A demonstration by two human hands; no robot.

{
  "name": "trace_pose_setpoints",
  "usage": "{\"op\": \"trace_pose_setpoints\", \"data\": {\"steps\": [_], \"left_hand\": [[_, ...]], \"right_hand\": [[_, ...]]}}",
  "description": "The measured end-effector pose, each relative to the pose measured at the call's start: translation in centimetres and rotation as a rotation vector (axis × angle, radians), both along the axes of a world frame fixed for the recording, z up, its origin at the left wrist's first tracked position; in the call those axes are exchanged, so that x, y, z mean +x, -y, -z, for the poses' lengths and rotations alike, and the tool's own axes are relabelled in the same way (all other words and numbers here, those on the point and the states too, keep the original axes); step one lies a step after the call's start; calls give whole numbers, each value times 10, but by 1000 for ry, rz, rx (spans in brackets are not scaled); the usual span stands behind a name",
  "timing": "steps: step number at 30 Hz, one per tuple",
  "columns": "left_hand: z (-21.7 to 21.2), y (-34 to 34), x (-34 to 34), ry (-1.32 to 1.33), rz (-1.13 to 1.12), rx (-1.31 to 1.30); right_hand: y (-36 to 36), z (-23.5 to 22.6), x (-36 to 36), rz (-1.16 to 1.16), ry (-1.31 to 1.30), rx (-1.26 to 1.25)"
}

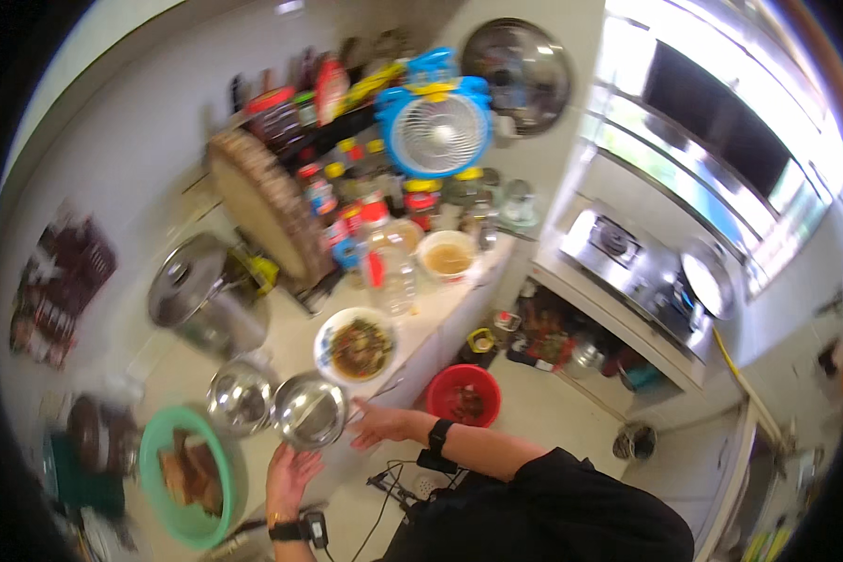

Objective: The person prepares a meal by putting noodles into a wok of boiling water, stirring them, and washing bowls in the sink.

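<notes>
A shiny metal bowl is between my two hands at the counter's front edge. My right hand is at its right side, fingers at the rim. My left hand is palm up below the near side, fingertips reaching under the bowl and partly hidden. Another metal bowl stands just left of it. Behind is a white patterned bowl of dark broth with green bits. A light green basin with brown pieces inside stands on the left.
A clear bottle and a bowl of pale liquid stand farther back, before several jars and a blue fan. A tall steel pot and a round wooden board stand left. On the floor is a red basin; cables hang nearby.
</notes>
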State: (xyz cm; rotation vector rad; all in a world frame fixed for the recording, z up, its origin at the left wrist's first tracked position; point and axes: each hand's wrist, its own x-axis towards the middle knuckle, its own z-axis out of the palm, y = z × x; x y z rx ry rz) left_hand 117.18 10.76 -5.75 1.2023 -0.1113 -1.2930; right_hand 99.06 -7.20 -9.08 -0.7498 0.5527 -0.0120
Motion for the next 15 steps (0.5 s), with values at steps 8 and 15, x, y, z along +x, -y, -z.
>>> {"op": "trace_pose_setpoints", "data": {"steps": [8,15], "left_hand": [[-42,-51,-17,84,105,-26],[-38,-62,-73,333,-5,88]], "right_hand": [[33,4,-196,229,-531,-455],[9,-2,-443,820,-695,-262]]}}
